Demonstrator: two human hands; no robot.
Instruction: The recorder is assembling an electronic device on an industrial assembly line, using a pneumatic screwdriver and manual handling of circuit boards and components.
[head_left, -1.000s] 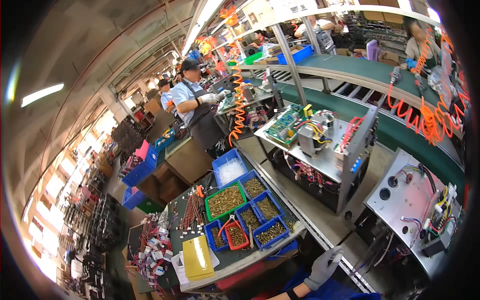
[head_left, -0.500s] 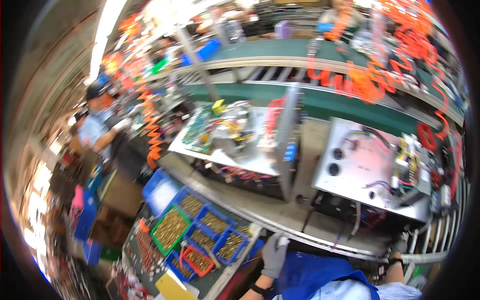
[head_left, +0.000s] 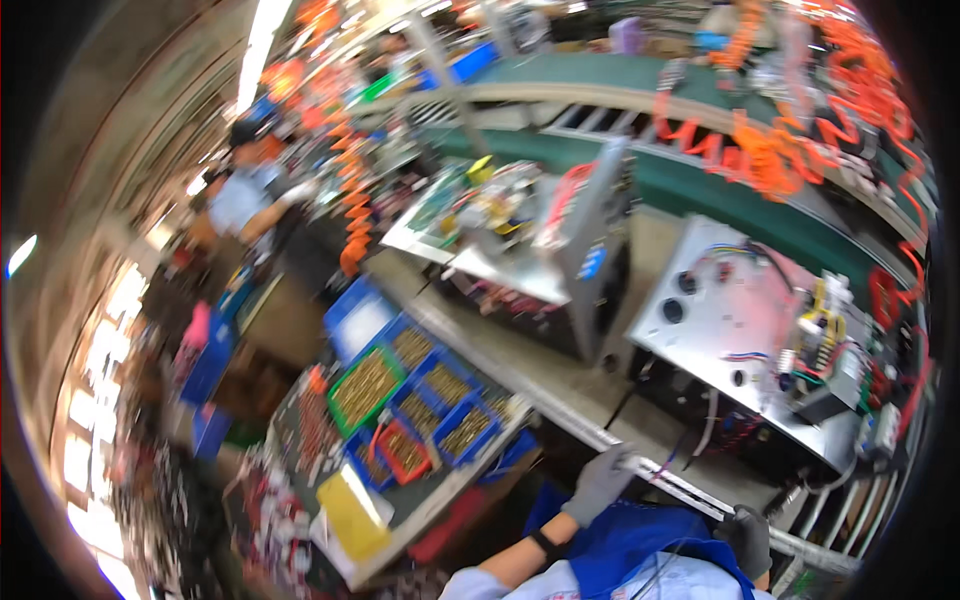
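My left hand (head_left: 600, 485), in a grey glove, lies on the metal front rail (head_left: 560, 415) of the workbench with nothing in it. My right hand (head_left: 745, 540), in a dark glove, sits low at the same rail, its fingers blurred. Beyond the rail, nearest my hands, a grey metal chassis (head_left: 720, 320) lies flat with knobs, coloured wires and a circuit block at its right end. A second open chassis (head_left: 545, 245) stands further left. My blue apron (head_left: 640, 535) fills the space between my hands.
Blue, green and red bins of small screws (head_left: 420, 400) and a yellow tray (head_left: 350, 515) sit on a side table at left. Another person (head_left: 250, 195) works further along the line. Orange coiled hoses (head_left: 760, 150) hang over the green conveyor (head_left: 700, 190).
The view has swung right and down, so the flat chassis is now central. My left hand has risen onto the rail, and my right hand has come into view.
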